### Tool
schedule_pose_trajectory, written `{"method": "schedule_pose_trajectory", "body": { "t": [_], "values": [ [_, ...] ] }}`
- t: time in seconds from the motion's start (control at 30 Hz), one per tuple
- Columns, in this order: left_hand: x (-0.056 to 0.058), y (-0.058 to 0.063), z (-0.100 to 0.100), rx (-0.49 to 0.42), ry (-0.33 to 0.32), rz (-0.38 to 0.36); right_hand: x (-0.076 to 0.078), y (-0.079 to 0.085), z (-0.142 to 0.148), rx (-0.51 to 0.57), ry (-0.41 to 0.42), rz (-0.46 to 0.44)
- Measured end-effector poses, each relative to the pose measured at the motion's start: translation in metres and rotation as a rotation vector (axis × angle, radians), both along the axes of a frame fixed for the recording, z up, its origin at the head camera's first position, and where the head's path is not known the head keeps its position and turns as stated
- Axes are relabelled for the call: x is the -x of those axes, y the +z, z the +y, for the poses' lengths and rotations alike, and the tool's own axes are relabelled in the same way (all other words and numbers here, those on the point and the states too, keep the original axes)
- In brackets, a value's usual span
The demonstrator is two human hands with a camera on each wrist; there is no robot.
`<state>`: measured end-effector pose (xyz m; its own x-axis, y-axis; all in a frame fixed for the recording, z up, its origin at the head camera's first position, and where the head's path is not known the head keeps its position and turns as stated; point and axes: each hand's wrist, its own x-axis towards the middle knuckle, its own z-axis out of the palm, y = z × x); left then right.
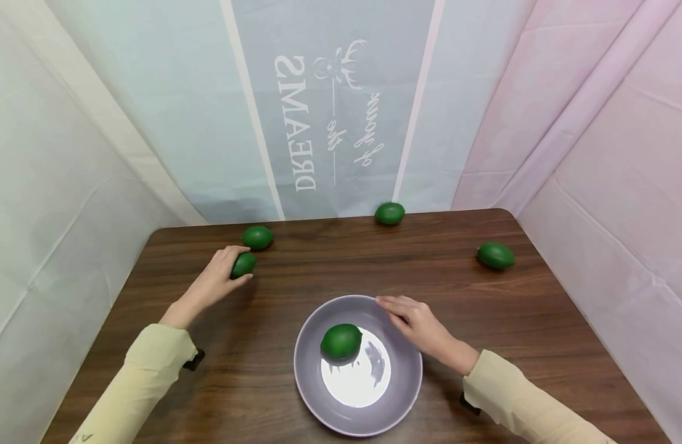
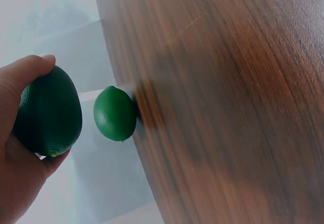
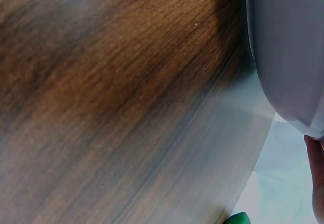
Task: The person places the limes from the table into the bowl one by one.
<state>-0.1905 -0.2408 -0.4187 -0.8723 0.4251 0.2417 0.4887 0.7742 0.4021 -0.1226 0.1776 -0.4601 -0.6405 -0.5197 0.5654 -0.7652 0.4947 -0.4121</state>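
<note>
My left hand grips a green lime between thumb and fingers, at the left rear of the table. Just beyond it lies a second lime, apart from the held one in the left wrist view. My right hand holds the right rear rim of a grey-purple bowl, thumb over the inside and fingers along the rim. In the right wrist view, one finger touches the bowl's edge; the other fingers are out of sight. Another lime lies inside the bowl.
On the dark wooden table, one lime lies at the back edge and another lime toward the right. A pale blue printed cloth hangs behind the table. Pale cloth walls stand along both sides.
</note>
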Motion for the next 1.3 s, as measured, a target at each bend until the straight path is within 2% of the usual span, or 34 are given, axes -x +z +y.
{"method": "schedule_pose_trajectory", "body": {
  "t": [0.33,0.57,1.03,1.3],
  "values": [
    [-0.005,-0.001,0.008,0.01,-0.014,-0.021,0.0,-0.001,0.0,-0.003,-0.006,-0.009],
    [-0.005,-0.001,0.012,0.007,-0.035,0.0,0.0,0.0,-0.001,-0.002,-0.006,-0.014],
    [-0.012,0.006,0.02,0.006,-0.06,-0.005,0.0,0.0,-0.001,0.004,-0.008,-0.009],
    [-0.015,0.01,0.027,0.001,-0.101,0.016,0.001,-0.001,-0.001,0.012,-0.007,0.009]
  ]
}}
